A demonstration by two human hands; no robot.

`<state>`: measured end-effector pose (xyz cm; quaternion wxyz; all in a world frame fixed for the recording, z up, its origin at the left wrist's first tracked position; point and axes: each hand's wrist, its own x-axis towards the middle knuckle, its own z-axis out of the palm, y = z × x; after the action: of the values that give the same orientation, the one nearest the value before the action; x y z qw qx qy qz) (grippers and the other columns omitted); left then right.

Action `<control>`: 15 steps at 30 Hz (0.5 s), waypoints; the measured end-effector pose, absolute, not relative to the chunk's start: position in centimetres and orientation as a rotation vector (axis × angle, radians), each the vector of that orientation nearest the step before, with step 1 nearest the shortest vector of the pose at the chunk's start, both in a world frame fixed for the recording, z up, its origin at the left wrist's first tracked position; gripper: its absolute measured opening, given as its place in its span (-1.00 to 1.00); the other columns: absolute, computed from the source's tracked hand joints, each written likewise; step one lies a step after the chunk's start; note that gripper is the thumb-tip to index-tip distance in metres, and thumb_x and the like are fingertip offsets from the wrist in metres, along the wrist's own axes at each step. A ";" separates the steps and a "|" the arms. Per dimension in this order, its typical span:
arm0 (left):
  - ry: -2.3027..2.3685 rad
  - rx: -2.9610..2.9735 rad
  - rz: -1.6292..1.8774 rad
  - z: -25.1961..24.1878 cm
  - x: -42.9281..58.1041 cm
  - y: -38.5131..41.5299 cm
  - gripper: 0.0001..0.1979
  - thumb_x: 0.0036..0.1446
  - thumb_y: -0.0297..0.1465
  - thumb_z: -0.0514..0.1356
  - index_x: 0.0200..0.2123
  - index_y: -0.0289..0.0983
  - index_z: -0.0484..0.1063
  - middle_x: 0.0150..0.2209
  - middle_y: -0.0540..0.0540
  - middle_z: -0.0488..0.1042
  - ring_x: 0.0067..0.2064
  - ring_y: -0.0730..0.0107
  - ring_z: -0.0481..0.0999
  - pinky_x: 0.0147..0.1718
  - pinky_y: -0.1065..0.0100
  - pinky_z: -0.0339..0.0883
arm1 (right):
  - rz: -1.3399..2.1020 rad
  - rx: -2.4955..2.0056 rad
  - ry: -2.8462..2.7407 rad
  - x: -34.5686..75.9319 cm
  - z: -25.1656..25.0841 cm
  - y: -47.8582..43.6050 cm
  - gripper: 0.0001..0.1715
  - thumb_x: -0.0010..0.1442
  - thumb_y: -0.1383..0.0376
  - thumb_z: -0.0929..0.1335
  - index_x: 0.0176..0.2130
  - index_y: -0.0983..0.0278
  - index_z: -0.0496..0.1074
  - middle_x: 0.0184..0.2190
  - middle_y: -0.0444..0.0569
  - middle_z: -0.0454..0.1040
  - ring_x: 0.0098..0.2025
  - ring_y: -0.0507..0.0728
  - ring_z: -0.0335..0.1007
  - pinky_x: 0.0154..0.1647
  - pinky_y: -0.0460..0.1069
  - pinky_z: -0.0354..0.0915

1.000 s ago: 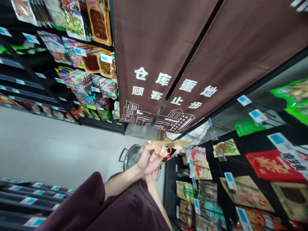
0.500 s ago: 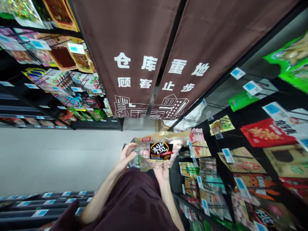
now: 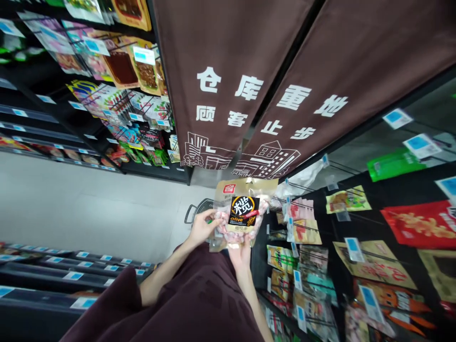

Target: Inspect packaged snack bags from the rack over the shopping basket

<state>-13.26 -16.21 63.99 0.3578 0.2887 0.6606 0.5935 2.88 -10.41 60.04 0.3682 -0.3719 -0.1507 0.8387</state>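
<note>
A clear and tan bag of olives (image 3: 245, 213), with a black label and pinkish wrapped pieces inside, is held up in front of my body. My left hand (image 3: 204, 227) pinches its left edge, thumb on the front face. From below, my right hand (image 3: 241, 254) grips the bottom of the bag; some of its fingers are hidden behind it. Behind the bag, low down, part of a black basket (image 3: 199, 209) with a handle shows.
Brown curtains (image 3: 231, 42) with white characters hang ahead. Racks of hanging snack bags (image 3: 149, 104) stand at the left, and more pegs with packets (image 3: 374, 263) line the right. Dark shelves with price tags (image 3: 73, 275) lie at lower left. Grey floor (image 3: 89, 199) runs between them.
My left hand has moved in and now pinches the bag's left edge. The bag is turned more squarely to me. My view has swung slightly left.
</note>
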 end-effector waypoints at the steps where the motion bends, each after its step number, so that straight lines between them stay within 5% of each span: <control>1: 1.674 0.711 1.544 63.8 -13.3 -16.4 -0.63 0.02 -0.22 0.38 -0.15 -0.33 0.59 -0.24 -0.13 0.62 -0.25 0.28 0.56 -0.19 0.34 0.42 | 2.148 -0.957 -0.376 3.0 60.0 -10.5 -0.55 -0.01 -0.03 0.48 -0.22 0.21 0.58 -0.16 0.07 0.62 -0.06 0.25 0.52 0.15 0.24 0.28; 15: 1.522 0.622 1.578 63.0 -13.1 -16.6 -0.43 -0.13 -0.17 0.48 -0.08 -0.36 0.52 -0.19 -0.19 0.61 -0.17 0.26 0.59 -0.11 0.32 0.46 | 2.094 -0.991 -0.353 4.1 59.2 -11.0 -0.63 0.05 0.06 0.44 -0.15 0.13 0.58 -0.09 0.00 0.60 -0.01 0.25 0.52 0.16 0.28 0.25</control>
<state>-13.13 -16.57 62.95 0.4183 0.2480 0.6067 0.6289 4.14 -10.98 59.21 0.3885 -0.3896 -0.1388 0.8234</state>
